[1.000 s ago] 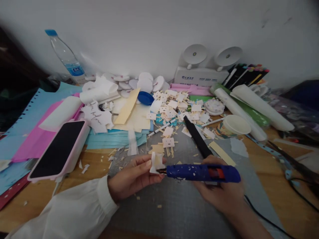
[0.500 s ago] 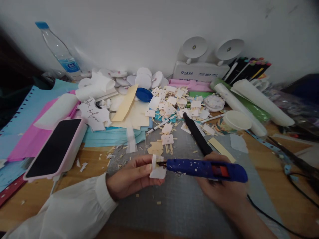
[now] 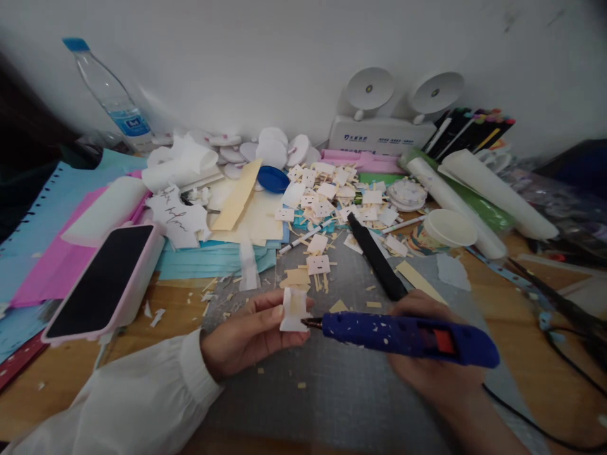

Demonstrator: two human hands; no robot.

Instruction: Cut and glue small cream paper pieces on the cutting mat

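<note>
Between its thumb and fingers my left hand [image 3: 258,325] pinches a small white paper piece [image 3: 294,309] with a pale yellowish strip on its face. My right hand [image 3: 434,354] is wrapped round a blue glue gun [image 3: 374,332], which points left. The dark nozzle tip is at the lower right edge of the paper piece; whether they touch, I cannot tell. Behind the hands lies a small paper figure with a drawn face [image 3: 318,265], near a heap of similar figures [image 3: 325,189].
A phone in a pink case [image 3: 102,281] lies at left, a water bottle [image 3: 111,98] behind it. A black stick-like object [image 3: 377,259], a paper cup [image 3: 443,229] and paper rolls [image 3: 455,205] are on the right. A black cable [image 3: 516,417] runs at lower right.
The glue gun and my right hand have moved right and slightly down, its nozzle shifting from the paper's middle to its lower right edge. The paper piece has tilted, showing more of its face.
</note>
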